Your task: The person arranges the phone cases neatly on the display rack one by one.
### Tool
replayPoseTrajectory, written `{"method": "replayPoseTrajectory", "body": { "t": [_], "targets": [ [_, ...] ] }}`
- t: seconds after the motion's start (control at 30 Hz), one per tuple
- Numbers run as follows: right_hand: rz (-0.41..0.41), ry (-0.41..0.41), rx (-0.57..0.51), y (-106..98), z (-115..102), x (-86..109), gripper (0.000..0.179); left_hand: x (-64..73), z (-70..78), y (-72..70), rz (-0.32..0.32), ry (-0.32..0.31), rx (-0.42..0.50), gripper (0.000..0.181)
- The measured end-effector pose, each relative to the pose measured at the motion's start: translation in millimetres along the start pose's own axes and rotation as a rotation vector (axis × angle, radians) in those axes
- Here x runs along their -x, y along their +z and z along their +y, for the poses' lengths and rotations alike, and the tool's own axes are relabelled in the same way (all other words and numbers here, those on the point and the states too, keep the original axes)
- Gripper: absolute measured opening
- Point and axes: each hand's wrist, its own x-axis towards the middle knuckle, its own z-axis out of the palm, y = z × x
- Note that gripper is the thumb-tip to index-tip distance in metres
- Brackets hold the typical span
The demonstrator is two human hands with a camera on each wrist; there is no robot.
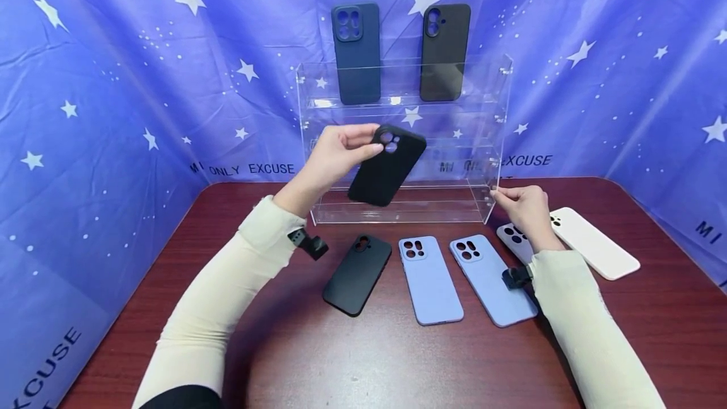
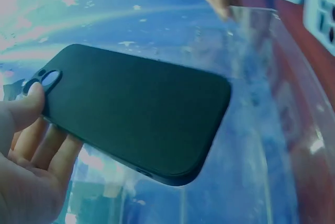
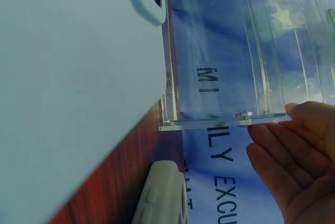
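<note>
My left hand (image 1: 343, 147) pinches a black phone case (image 1: 392, 172) at its camera end, thumb on the face by the camera holes. The case hangs tilted in front of the clear acrylic display rack (image 1: 406, 214); whether it touches the rack cannot be told. In the left wrist view the same black case (image 2: 141, 109) shows its flat back. At the rack's right side, my right hand (image 1: 525, 207) pinches the edge of the side panel (image 3: 220, 124) between thumb and fingers. On the top tier stand a dark blue case (image 1: 358, 55) and a dark grey case (image 1: 445, 49).
In front of the rack lie a black case (image 1: 358, 276), two light blue cases (image 1: 434, 286) (image 1: 491, 286), a pale case (image 1: 514, 237) partly hidden by the right arm, and a white case (image 1: 596, 245). A starry blue curtain (image 1: 255, 17) hangs behind the table (image 1: 318, 371).
</note>
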Motion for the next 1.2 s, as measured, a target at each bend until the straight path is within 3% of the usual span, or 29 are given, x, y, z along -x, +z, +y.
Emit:
{"method": "replayPoseTrajectory", "body": {
  "t": [0.3,0.5,0.77,1.0,1.2],
  "targets": [
    [0.006,0.008,0.007,0,3,-0.4,0.025,-44.0,17.8,25.6,0.149,0.155,0.275,0.036],
    [0.002,0.013,-0.001,-1,4,-0.8,0.024,-73.5,29.4,36.1,0.258,0.177,0.401,0.036],
    [0.003,-0.011,0.004,1,1,-1.9,0.023,-106.9,38.9,48.9,0.348,0.219,0.632,0.04],
    [-0.004,0.011,0.001,-1,1,-2.3,0.024,-130.3,34.4,61.1,0.442,0.214,0.714,0.039],
    [-0.001,0.011,0.006,0,2,-1.9,0.024,-136.2,21.0,74.2,0.541,0.176,0.633,0.037]
  ]
}}
